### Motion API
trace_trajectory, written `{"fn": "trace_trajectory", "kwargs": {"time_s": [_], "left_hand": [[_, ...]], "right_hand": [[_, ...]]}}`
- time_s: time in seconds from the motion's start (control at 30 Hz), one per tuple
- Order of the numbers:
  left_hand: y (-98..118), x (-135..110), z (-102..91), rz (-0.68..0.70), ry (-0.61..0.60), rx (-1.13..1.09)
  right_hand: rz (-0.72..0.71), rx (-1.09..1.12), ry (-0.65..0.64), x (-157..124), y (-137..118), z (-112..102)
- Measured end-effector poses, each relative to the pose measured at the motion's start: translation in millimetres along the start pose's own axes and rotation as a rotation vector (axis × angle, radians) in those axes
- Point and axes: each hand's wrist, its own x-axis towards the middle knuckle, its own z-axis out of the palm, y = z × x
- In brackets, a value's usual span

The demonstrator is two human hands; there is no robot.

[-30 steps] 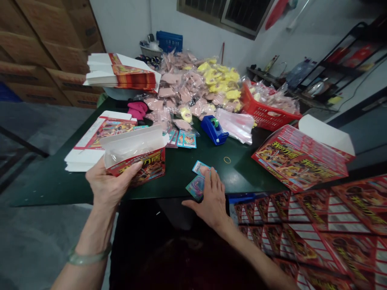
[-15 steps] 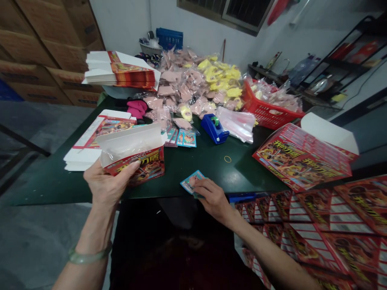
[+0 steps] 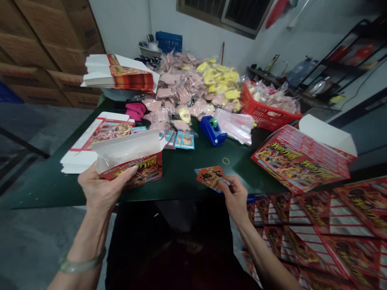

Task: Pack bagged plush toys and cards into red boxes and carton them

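My left hand (image 3: 104, 189) is closed around a small red printed box (image 3: 148, 167), whose white top flap (image 3: 130, 145) stands up; clear plastic shows inside. Between the thumb and fingers of my right hand (image 3: 237, 195) are a few picture cards (image 3: 211, 177), with an orange face on top and blue edges beneath. They are held just above the table's front edge, to the right of the box. Blue-framed cards (image 3: 185, 140) lie on the green table (image 3: 181, 165) behind, and a yellow rubber band (image 3: 225, 161) lies near my right hand.
A blue tape dispenser (image 3: 213, 131) and clear plastic bags (image 3: 237, 125) lie mid-table. Behind is a heap of bagged pink and yellow pieces (image 3: 189, 86). Flat cartons (image 3: 90, 139) are at left, a red basket (image 3: 269, 114) and filled display box (image 3: 299, 161) at right.
My right hand has moved right and turned over, so the cards show an orange face instead of the blue one. My left hand still holds the box, slightly further left.
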Motion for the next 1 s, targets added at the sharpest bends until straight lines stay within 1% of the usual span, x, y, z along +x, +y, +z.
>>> {"fn": "trace_trajectory", "kwargs": {"time_s": [0.07, 0.1, 0.2, 0.27, 0.3, 0.37, 0.47, 0.53, 0.6, 0.67, 0.7, 0.77, 0.83, 0.87, 0.9, 0.93, 1.0], "left_hand": [[10, -6, 0.1, 0.032, -0.028, -0.062], [17, -10, 0.9, 0.053, -0.059, -0.091], [38, -24, 7.1, 0.118, -0.223, -0.119], [48, -32, 12.4, 0.152, -0.334, -0.146], [51, -34, 14.6, 0.164, -0.373, -0.162], [52, -38, 16.9, 0.178, -0.414, -0.191], [51, -39, 15.9, 0.167, -0.437, -0.230], [50, -39, 14.7, 0.145, -0.459, -0.261], [49, -40, 14.6, 0.113, -0.460, -0.277], [49, -41, 15.6, 0.077, -0.425, -0.263], [48, -41, 16.2, 0.062, -0.402, -0.246], [46, -41, 16.5, 0.030, -0.358, -0.212], [44, -41, 15.5, -0.017, -0.305, -0.204], [43, -40, 14.6, -0.051, -0.277, -0.203], [42, -39, 13.8, -0.085, -0.247, -0.203], [41, -38, 13.1, -0.112, -0.221, -0.200], [39, -37, 12.8, -0.136, -0.180, -0.182]], "right_hand": [[-0.018, 0.032, 0.077, -2, -1, -1], [-0.030, 0.027, 0.089, -3, 1, 0], [-0.055, -0.066, 0.050, -7, 10, 8], [-0.062, -0.118, 0.070, -8, 13, 10], [-0.059, -0.128, 0.098, -7, 10, 8], [-0.030, -0.091, 0.165, -3, -6, -2], [0.012, 0.109, 0.260, 7, -46, -20], [-0.048, 0.226, 0.281, 14, -73, -25], [-0.148, 0.189, 0.251, 20, -91, -21], [-0.191, 0.099, 0.170, 27, -96, -14], [-0.174, 0.095, 0.114, 30, -94, -12], [-0.082, 0.181, -0.024, 36, -85, -14], [0.008, 0.256, -0.157, 40, -73, -23], [0.024, 0.231, -0.194, 41, -66, -29], [0.005, 0.156, -0.188, 40, -60, -34], [-0.053, 0.039, -0.147, 39, -55, -37], [-0.258, -0.274, -0.012, 35, -45, -35]]}}
